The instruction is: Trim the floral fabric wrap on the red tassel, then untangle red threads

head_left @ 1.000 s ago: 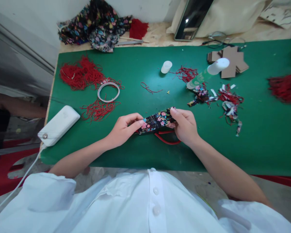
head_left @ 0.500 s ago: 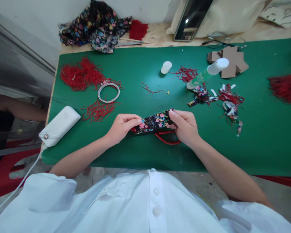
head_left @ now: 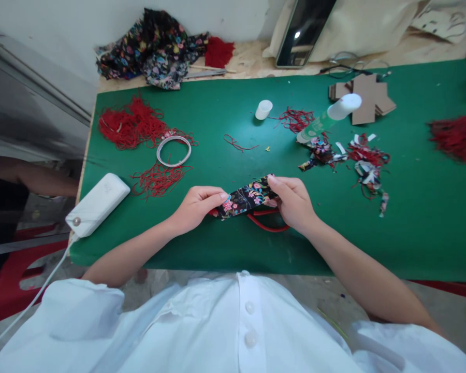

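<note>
Between my hands stretches a flat strip of black floral fabric, tilted up toward the right. My left hand pinches its left end, thumb on top. At the other end my right hand is closed on it, thumb over the upper corner. Underneath, on the green table mat, lie scissors with red handles; their blades are hidden by the fabric and my hands. A few loose red threads lie beyond the strip.
Tangled red threads and a roll of tape lie at left, near a white power bank. A glue bottle, white cap, fabric scraps and cardboard pieces sit at right. A phone leans at the back.
The fabric strip has turned slightly, its left end dropping a little and showing more of its face. Both hands keep their hold; the view has shifted slightly.
</note>
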The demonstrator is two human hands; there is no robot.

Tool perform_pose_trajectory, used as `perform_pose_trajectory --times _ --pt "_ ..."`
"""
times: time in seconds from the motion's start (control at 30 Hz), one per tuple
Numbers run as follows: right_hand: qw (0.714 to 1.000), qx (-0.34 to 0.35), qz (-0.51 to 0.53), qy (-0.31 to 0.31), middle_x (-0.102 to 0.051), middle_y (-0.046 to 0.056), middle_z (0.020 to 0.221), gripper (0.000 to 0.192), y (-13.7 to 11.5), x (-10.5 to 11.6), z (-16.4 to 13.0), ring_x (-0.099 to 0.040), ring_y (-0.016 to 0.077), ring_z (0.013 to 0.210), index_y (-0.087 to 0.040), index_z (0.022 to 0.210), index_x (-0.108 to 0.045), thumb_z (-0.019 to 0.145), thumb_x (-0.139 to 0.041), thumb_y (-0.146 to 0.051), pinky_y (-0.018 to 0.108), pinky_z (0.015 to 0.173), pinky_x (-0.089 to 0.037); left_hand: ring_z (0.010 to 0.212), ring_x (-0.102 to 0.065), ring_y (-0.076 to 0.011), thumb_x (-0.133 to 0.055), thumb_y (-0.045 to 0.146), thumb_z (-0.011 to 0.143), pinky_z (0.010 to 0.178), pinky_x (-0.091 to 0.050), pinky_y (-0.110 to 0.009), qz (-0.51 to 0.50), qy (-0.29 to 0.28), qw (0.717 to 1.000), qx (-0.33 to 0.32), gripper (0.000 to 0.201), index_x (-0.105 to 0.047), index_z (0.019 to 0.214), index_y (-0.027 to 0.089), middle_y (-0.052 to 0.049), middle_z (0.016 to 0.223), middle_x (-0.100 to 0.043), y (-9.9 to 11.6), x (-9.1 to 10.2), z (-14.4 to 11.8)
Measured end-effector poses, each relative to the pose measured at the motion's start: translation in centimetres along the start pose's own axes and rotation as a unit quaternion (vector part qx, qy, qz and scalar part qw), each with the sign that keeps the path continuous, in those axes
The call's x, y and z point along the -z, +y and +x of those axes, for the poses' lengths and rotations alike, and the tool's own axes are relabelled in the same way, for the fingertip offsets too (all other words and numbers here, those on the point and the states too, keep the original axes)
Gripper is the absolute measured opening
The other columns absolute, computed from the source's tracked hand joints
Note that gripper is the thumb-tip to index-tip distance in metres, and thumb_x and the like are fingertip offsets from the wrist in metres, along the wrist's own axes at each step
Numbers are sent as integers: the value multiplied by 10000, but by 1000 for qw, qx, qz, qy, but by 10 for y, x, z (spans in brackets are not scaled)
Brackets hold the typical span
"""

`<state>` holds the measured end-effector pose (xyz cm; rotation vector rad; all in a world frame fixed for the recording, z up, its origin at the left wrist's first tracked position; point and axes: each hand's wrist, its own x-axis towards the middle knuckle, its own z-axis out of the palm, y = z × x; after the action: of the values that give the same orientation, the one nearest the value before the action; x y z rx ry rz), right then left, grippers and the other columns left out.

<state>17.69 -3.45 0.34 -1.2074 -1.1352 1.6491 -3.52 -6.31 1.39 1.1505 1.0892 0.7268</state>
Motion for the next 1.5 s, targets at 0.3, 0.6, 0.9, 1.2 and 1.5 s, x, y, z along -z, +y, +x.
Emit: perform_pose_trajectory --times 0.3,0.6,0.9,1.2,1.5 --pt "1000 -15 -5 -1 -468 -22 450 696 -7 0 2 -391 42 413 -165 492 -505 584 -687 -830 185 393 -257 553 -321 -52 -616 553 834 539 -253 -221 25 -8 1000 -17 510 -508 567 132 40 557 -369 -7 6 3" --pt "999 27 -29 12 -407 -39 448 713 -10 4 3 -378 62 440 -198 492 -407 657 -578 -871 207 423 -309 435 -452 -62 -661 630 771 450 -352 -209 9 -120 992 35 517 -646 683 120 -45 591 -659 -10 15 10" --pt "986 105 -115 -60 -382 -38 399 737 -12 2 -3 -318 64 412 -191 434 -447 802 -431 -830 254 444 -229 742 -601 -142 -748 576 707 729 -485 -288 62 -84 993 -59 431 -771 741 147 -68 756 -695 10 15 18" --pt "990 134 25 -26 -388 -59 440 632 -22 12 -3 -325 81 425 -203 647 -520 875 -382 -775 253 456 -245 478 -605 -89 -784 291 654 487 -511 -183 -51 62 997 16 164 -696 680 156 -8 599 -689 80 21 76" --pt "989 92 -36 -110 -380 -62 459 576 -13 3 -12 -339 86 451 -192 644 -523 919 -376 -676 249 491 -269 768 -742 -139 -415 99 898 879 -608 -292 -186 279 942 -32 320 -590 1164 133 -47 733 -715 135 93 252"
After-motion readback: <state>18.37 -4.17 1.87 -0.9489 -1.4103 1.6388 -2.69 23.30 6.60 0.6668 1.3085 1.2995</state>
